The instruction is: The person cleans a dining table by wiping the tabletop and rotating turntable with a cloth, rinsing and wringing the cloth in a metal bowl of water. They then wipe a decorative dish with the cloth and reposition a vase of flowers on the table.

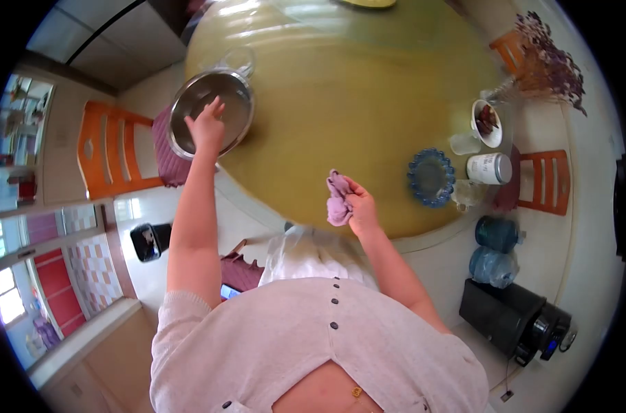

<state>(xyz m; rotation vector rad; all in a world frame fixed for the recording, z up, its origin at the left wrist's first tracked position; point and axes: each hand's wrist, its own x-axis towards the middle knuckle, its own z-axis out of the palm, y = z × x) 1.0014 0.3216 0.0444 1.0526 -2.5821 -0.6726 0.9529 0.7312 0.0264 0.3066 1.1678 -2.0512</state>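
A steel basin [240, 103] stands at the left edge of the round, yellow-green table [326, 96]. Over the basin is my left hand [208, 125], its fingers apart and nothing in them; whether it touches the basin's inside I cannot tell. A crumpled purple cloth [338, 199] is gripped in my right hand [362, 208], above the near part of the table. To the right of that hand, a blue-rimmed glass dish [431, 177] rests on the table.
At the table's right side are a white bowl [487, 124] with dark pieces, a white canister [489, 168] and clear cups. Orange chairs [113, 150] flank the table. A black bin [150, 242] stands on the floor at left, with water bottles [495, 234] at right.
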